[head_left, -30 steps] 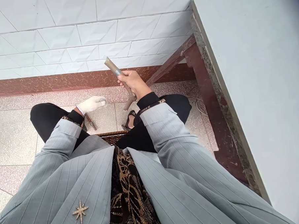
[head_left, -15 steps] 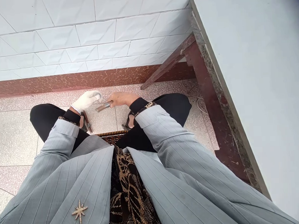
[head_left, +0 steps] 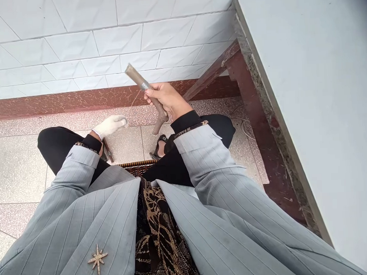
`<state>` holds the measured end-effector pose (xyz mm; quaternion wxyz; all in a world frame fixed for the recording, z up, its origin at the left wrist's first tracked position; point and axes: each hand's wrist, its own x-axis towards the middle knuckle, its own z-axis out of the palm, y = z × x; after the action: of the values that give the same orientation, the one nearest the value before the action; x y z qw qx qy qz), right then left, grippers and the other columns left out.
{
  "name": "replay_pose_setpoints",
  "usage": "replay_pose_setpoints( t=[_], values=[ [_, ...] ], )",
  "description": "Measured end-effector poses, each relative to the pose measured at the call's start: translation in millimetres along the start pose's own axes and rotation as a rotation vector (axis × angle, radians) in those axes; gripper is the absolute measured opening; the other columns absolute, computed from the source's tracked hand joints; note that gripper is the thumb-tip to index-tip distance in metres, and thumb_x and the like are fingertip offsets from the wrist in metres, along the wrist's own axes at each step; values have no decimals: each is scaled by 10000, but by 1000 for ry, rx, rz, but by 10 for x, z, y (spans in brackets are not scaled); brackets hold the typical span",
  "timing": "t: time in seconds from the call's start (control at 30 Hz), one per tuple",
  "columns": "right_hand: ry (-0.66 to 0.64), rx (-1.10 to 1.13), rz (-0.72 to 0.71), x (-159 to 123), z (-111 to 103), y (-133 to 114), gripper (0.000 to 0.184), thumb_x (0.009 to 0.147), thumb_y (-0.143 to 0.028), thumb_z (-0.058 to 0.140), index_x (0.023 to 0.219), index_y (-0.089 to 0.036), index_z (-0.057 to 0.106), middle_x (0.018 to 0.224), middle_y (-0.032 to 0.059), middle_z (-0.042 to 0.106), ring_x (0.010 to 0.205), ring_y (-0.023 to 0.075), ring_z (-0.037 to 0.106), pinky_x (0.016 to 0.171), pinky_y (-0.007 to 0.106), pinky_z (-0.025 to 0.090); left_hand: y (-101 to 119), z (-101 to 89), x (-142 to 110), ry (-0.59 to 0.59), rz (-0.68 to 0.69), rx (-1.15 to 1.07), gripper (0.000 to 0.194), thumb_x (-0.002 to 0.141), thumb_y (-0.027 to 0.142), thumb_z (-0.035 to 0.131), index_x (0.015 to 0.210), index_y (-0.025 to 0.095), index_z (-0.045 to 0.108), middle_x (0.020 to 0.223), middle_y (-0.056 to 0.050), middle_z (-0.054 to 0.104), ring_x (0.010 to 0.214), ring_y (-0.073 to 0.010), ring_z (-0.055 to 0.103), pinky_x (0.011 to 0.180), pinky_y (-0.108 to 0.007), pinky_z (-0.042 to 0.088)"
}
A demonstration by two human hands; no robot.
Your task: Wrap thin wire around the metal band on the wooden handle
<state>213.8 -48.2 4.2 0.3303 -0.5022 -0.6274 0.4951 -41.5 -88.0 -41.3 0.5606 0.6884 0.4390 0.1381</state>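
Floor (head_left: 17,169): pale, speckled, below me
Stick (head_left: 135,76): clasped in my right hand (head_left: 165,98), slanting away leftward, apart from my left hand (head_left: 110,125)
Glove (head_left: 105,127): fingers together, contents unclear

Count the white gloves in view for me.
1: the white glove on the left hand. The right hand, gripping the forked stick, is bare. Any others would be hidden from this view.
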Motion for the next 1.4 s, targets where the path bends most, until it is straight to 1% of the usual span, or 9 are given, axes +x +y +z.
replay_pose_setpoints(
  t=[0.2, 0.33, 0.47, 0.7, 0.9, 1.1, 1.2, 1.3, 1.4],
  values=[
    [123, -338, 143, 142, 115, 212, 177, 937, -247, 644, 1031, -107, 698, 837, 63, 658, 725, 152, 590, 694, 278, 474, 1, 88, 1, -197, 119, 23, 365, 914, 504, 572, 864, 149, 638, 676, 16, 484, 571, -83, 391, 522, -213, 312],
    [-3, -723, 145, 141, 203, 258, 255, 912, -244, 659, 1117, -119, 743, 1002, 103, 710, 909, 221, 630, 790, 314, 450, 28, 17, -46, -211, 102, -23, 422, 918, 563, 571, 872, 150, 642, 651, 22, 470, 537, -76, 370, 494, -213, 295],
    [-260, -888, 112, 82, 359, 275, 286, 926, -246, 641, 1169, -139, 749, 1052, 133, 723, 913, 227, 643, 763, 311, 425, 60, -48, -87, -205, 109, -21, 392, 937, 529, 571, 879, 148, 643, 653, 20, 482, 518, -66, 364, 481, -210, 283],
    [-725, -900, -20, -10, 534, 275, 247, 864, -219, 667, 1073, -176, 790, 886, 52, 722, 797, 177, 602, 695, 278, 378, 124, -140, -93, 63, 95, 37, 256, 930, 379, 514, 853, 151, 600, 628, 33, 456, 517, -72, 353, 506, -224, 293],
    [-846, -650, -66, -31, 446, 169, 285, 846, -227, 672, 1102, -191, 793, 760, -7, 666, 714, 142, 551, 682, 255, 373, 69, -239, -56, 273, 52, 115, 231, 923, 363, 473, 840, 167, 562, 663, 21, 474, 555, -85, 369, 520, -236, 298],
    [-730, -452, -98, -56, 244, -6, 260, 839, -244, 700, 1079, -173, 771, 749, -19, 652, 695, 122, 542, 675, 243, 378, -30, -209, 31, 270, -42, 164, 165, 894, 303, 502, 833, 167, 574, 633, 32, 460, 561, -98, 391, 537, -245, 304],
    [-459, -303, -93, -60, 162, -50, 208, 869, -266, 695, 1026, -133, 729, 737, 0, 635, 663, 114, 526, 653, 243, 398, -45, -106, 54, 174, -126, 110, 148, 892, 296, 538, 815, 172, 563, 594, 46, 435, 499, -89, 359, 516, -250, 274],
    [-131, -121, -13, -15, 160, -1, 193, 922, -312, 674, 980, -128, 668, 733, 24, 618, 636, 112, 515, 622, 239, 430, -27, 41, 60, -26, -63, -15, 215, 929, 350, 518, 837, 166, 583, 585, 52, 406, 489, -85, 330, 510, -247, 247],
    [40, -115, 89, 62, 203, 108, 160, 947, -289, 648, 936, -129, 642, 735, 33, 605, 621, 111, 512, 605, 237, 439, 13, 165, 53, -145, 30, -37, 305, 922, 441, 548, 817, 157, 585, 597, 50, 410, 515, -80, 327, 525, -239, 265]
  ],
)
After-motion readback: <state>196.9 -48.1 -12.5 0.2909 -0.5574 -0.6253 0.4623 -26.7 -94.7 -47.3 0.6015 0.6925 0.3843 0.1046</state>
